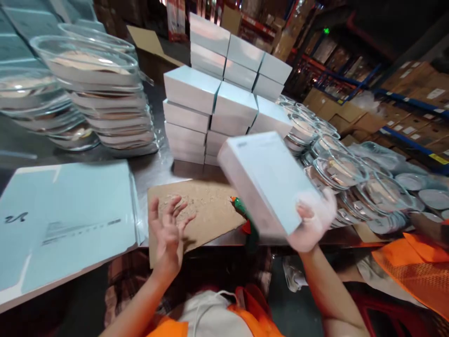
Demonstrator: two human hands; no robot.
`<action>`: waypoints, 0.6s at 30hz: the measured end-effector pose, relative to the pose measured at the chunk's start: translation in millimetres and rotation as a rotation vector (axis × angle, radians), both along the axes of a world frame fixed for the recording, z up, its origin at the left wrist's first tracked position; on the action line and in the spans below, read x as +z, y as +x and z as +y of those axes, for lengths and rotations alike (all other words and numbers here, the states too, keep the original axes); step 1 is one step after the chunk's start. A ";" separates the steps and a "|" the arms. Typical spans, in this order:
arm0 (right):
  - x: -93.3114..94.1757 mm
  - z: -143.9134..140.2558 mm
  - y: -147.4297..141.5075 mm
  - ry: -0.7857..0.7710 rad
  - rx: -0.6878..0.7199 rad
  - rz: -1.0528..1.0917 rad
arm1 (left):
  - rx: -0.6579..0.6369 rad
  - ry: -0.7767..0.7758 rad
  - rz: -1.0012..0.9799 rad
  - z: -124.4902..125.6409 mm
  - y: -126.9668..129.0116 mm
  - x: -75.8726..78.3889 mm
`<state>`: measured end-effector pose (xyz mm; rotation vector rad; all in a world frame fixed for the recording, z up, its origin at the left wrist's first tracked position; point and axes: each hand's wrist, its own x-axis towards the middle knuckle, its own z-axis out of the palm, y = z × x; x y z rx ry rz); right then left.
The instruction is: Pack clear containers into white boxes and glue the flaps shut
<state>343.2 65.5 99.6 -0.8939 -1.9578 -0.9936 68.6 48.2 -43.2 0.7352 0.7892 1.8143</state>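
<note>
right hand (313, 223): gloved, grip closed round the near corner of a white box (268, 180), thumb on top. The box is up in the air and tilted, not resting on anything.
left hand (167, 230): bare, fingers spread wide, holding nothing, hovering over the cardboard sheet (203, 210).
which way the box lies: long axis runs from the right hand up and to the left, so its free far end points toward the box stack (224, 98). The left hand sits left of it and lower, apart from it.
tabletop (157, 168): metal, pretty crowded tbh. Flat unfolded cartons (66, 220) on the left, glass lids (94, 89) piled behind them, more glass dishes (336, 173) on the right.
open room: only the cardboard patch in front looks free.
green thing (242, 206): under the box, maybe a marker or cutter, too blurry to call.
near edge: cardboard overhangs it a bit.
</note>
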 end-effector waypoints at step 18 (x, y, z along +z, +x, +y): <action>58.2 161.3 -4.7 -0.364 -0.250 0.213 | 0.437 -0.235 1.161 -14.4 -136.8 25.0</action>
